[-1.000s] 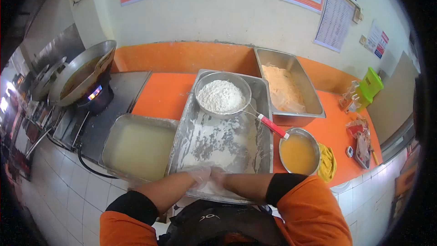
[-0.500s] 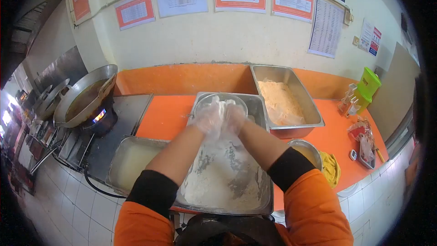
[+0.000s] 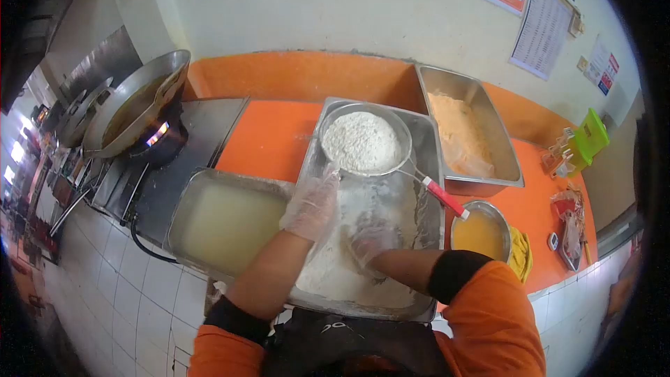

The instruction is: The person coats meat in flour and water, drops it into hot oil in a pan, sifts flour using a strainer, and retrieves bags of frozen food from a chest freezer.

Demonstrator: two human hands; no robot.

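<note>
A metal tray (image 3: 434,160) lies in front of the person, loose flour (image 3: 370,290) spread over its floor. At its far end sits a round sieve (image 3: 409,146) heaped with white flour; its red handle (image 3: 447,199) slants across the tray's right edge, its tip at the bowl's rim.

The left hand (image 3: 310,209), in a clear glove, reaches up along the tray's left side, fingers straight and close together, tips by the sieve's near rim — I cannot tell whether they touch or pinch it. The right hand (image 3: 377,241), gloved too, is low inside the tray at the loose flour; blur hides whether its fingers are apart or closed on anything.

Left of the tray, a basin (image 3: 183,199) holds cloudy liquid; to the right, the bowl (image 3: 481,204) holds yellow-orange liquid, and a deep pan (image 3: 481,186) holds orange crumbs with a plastic bag on them. The wok (image 3: 150,71) at far left has dark liquid in it.

Basin and pan stand close against the tray's sides — the open room is inside the tray, between the hands and right of the right hand. Orange counter (image 3: 269,139) shows beyond the basin.
</note>
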